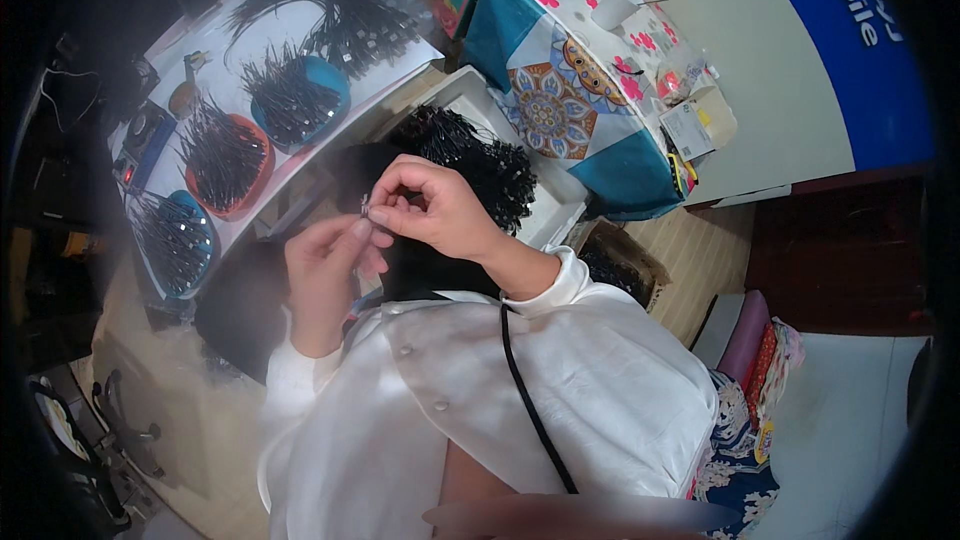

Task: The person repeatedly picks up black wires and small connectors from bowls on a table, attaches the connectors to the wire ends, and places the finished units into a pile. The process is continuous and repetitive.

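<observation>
In front of my chest both hands meet, fingertip to fingertip. My left hand (328,258) is closed in a pinch, thumb against index finger. From the other side my right hand (435,208) pinches too, its thumb and index finger at the same spot. Between them is a small shiny piece (365,208), mostly covered by the fingers, so its kind cannot be made out. Just beyond my right hand, a white bin (566,212) holds a heap of black cables (500,175) with small ends.
On the white-topped table (215,80) to the left stand a blue bowl (343,82), an orange bowl (266,152) and another blue bowl (205,215), all full of thin dark wires. More wires (365,30) lie behind. A cloth-covered table (595,175) with a white cup (615,7) is far right.
</observation>
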Demonstrator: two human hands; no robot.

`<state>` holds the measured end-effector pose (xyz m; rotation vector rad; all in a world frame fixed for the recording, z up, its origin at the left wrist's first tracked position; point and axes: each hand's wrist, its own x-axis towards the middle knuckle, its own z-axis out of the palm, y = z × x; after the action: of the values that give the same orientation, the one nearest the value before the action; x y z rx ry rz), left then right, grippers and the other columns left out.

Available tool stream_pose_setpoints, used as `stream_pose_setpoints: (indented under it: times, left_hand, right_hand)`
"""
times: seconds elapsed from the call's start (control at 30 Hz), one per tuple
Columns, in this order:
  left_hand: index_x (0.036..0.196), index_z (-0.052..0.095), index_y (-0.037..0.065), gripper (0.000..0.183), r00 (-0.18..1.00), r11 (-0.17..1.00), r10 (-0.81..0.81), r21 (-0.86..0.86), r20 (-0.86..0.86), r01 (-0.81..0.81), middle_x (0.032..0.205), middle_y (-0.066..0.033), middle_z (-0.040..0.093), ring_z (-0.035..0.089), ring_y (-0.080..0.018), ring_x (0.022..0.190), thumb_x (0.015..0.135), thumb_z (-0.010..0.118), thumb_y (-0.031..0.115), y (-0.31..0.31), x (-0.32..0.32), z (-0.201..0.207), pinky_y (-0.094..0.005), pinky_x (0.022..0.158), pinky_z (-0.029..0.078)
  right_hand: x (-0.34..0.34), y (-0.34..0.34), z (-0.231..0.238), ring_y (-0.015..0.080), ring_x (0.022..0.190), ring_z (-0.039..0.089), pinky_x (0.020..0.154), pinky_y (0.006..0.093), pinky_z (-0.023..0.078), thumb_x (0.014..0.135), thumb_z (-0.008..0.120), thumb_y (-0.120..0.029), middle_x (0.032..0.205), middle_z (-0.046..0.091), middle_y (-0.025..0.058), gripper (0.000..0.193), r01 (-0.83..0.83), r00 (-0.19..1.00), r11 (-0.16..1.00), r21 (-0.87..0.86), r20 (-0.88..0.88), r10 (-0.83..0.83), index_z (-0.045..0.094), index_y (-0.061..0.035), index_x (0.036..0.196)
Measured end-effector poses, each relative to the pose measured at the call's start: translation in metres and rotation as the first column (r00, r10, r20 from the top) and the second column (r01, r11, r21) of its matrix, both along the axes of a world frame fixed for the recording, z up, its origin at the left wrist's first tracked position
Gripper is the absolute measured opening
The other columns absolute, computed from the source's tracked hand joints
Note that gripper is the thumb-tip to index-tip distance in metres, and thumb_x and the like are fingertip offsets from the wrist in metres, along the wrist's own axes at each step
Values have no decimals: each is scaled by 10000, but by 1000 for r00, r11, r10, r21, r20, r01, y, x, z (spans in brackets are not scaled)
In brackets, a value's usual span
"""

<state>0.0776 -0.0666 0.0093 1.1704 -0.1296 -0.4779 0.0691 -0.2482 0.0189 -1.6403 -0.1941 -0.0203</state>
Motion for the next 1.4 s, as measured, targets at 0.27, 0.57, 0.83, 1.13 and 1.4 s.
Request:
stream_pose_setpoints:
  times: [0.27,0.57,0.83,1.13,1.4]
  left_hand:
    - [972,653,-60,177,996,998,-57,-27,-62,56,819,-140,683,631,-163,610,940,569,93,-18,-2,-7,-240,557,482]
    - [984,640,-47,177,980,985,-85,-166,-181,55,840,-144,687,658,-168,628,952,563,108,-23,-1,-17,-234,544,508]
    - [1018,626,-75,201,958,965,248,-48,-144,-257,860,-148,682,680,-202,749,938,571,101,-8,15,-24,-273,687,554]
    - [1014,637,-61,209,952,949,283,-107,-118,-296,796,-109,666,541,-107,540,948,578,128,12,10,-38,-205,479,389]
    - [1004,627,-64,206,952,947,275,-130,-134,-292,781,-98,649,567,-115,563,952,570,127,16,11,-32,-212,507,410]
  right_hand:
    - [-10,-14,-17,43,771,544,670,193,449,870,673,-66,883,588,-1,80,21,996,993,113,-93,-11,613,-21,898]
    - [-7,-19,-28,45,712,546,602,182,421,878,650,-64,873,617,1,81,91,954,918,387,-297,31,618,-32,946]
    - [21,-127,-45,130,654,583,485,191,404,908,547,-30,772,600,70,35,386,923,720,576,-233,-308,582,-31,910]
    - [70,-409,-75,190,725,619,650,221,553,917,507,-23,804,622,145,114,589,424,-48,807,-359,-832,562,56,857]
    - [125,-159,-83,109,756,624,651,246,483,871,663,-136,878,684,50,195,334,941,941,-57,-34,-336,678,-40,1039]
